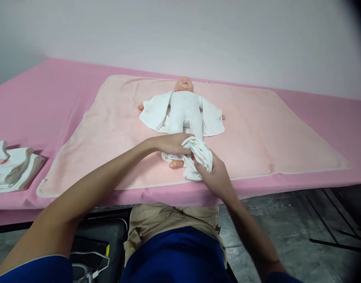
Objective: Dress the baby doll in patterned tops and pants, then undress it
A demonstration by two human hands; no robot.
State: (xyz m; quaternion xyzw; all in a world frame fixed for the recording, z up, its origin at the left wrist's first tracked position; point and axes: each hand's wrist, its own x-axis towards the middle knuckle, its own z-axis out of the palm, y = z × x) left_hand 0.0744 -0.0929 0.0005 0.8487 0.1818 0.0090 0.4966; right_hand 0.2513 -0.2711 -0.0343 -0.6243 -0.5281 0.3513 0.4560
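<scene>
A baby doll [184, 105] with a white cloth body lies on its back, head toward the wall. Its arms are in the sleeves of an opened white jacket [214, 118], spread to both sides. At the doll's leg on the right side, a white printed baby garment [202, 152] is bunched up. My left hand [176, 144] grips this bunch from the left, its fingertips partly hidden by the cloth. From the right my right hand [216, 175] holds it too, thumb on top. One bare foot [176, 164] shows on the left; the other is mostly covered.
Under the doll a peach blanket [257, 129] is spread over a pink-covered table [65, 90]. Folded printed baby clothes [15, 167] lie at the left edge. A white wall stands behind. Below the table are a black chair [109, 232] with a cable and metal legs at right.
</scene>
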